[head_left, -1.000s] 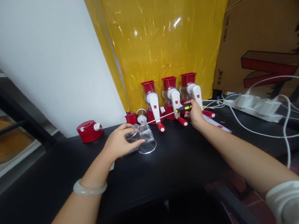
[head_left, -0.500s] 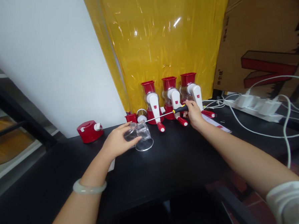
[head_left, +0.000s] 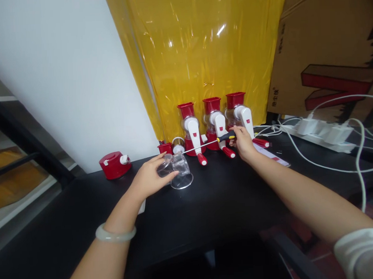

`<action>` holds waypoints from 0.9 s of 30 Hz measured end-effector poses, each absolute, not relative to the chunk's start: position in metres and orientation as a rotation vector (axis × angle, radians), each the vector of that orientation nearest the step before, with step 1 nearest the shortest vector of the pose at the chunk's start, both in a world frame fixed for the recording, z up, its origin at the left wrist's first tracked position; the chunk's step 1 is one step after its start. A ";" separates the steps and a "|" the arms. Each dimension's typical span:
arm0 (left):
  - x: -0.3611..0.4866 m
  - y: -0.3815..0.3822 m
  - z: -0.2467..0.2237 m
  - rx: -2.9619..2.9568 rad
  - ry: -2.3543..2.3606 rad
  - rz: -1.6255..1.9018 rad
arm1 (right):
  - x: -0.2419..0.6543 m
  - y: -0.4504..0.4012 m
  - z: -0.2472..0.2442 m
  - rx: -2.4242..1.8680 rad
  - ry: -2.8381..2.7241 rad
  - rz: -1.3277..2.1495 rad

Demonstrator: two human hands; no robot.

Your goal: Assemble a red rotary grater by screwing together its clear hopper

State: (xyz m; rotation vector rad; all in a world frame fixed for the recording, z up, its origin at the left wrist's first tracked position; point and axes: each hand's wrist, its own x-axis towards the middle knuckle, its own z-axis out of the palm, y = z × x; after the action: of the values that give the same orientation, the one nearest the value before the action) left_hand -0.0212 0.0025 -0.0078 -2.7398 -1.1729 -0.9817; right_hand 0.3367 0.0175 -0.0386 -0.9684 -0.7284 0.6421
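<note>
My left hand is closed around a clear plastic grater body, which lies tilted on the black table with its round rim toward the right. In my right hand is a screwdriver, gripped by its black and yellow handle. Its long metal shaft points left, and the tip is at the upper edge of the clear body; whether it touches a screw is too small to tell. Just behind sit a red hopper piece and a metal grating drum.
Three red and white rotary graters stand in a row before the yellow plastic curtain. A red base sits at left. To the right are a phone, a power strip with white cables, and a cardboard box.
Almost nothing differs. The whole view has shifted slightly, with things appearing a little to the right; both hands keep their holds on the clear body and the screwdriver.
</note>
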 end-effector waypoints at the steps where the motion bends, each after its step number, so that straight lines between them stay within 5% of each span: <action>1: -0.021 0.003 -0.008 -2.741 -1.171 -0.972 | 0.337 0.018 -0.039 -0.972 -0.741 0.622; 27: -0.021 0.000 -0.004 -2.764 -1.185 -0.942 | 0.338 0.014 -0.036 -0.909 -0.687 0.806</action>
State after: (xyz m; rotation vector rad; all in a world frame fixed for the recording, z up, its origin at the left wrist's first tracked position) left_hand -0.0212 0.0000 -0.0043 -2.7638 -1.1852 -0.9423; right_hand 0.3384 0.0144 -0.0358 -0.9091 -0.6870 0.8059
